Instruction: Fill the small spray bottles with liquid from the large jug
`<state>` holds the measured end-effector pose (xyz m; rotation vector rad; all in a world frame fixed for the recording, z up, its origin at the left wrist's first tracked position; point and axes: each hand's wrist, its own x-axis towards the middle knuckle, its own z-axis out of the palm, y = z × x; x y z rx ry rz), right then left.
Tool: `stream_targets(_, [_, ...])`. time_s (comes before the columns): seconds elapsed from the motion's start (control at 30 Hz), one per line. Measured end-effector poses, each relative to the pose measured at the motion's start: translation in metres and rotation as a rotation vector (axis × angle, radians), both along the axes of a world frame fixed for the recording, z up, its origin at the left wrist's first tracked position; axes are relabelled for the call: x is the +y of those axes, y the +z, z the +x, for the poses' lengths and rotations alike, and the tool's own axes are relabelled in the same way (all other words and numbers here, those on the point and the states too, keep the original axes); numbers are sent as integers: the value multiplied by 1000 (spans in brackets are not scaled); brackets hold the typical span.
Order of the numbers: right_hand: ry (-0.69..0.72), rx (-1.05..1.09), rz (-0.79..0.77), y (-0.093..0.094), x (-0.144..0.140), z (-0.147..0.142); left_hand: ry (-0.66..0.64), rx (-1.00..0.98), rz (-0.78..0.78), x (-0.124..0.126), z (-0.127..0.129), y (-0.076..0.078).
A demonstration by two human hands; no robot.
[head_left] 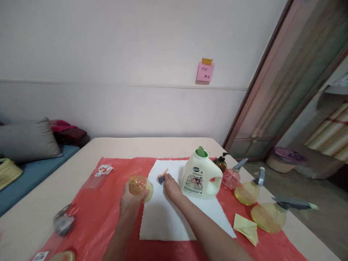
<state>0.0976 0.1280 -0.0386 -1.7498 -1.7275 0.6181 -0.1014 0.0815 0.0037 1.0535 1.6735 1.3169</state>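
My left hand [131,199] grips a small yellow see-through bottle [140,186] above the red sheet [108,214]. My right hand [170,185] rests on the white cloth [163,221], its fingertips on a small grey pump head with an orange tube [162,175]. A white detergent jug with a green cap [200,174] stands just to the right of that hand.
Right of the jug stand a brown pump bottle [220,163], a pink spray bottle [232,177] and two yellow spray bottles [248,190] [272,214]. Folded yellow paper [246,227] lies near them. A small packet [102,170] and a grey object [63,221] lie left. Cushions [27,139] sit beyond the table's left edge.
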Motion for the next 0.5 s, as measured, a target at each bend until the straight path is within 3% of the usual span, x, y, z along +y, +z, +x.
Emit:
stream_targets(0.13, [-11,152,156,-1,-48,20,-54,49,-11,-5,9,3])
stream_targets(0.3, [-290,449,318,10,-102,62,-100,27,-8,-12,19,7])
stream_targets(0.5, [-626,825,446,13,-105,112,-136,131,6,-19,30,6])
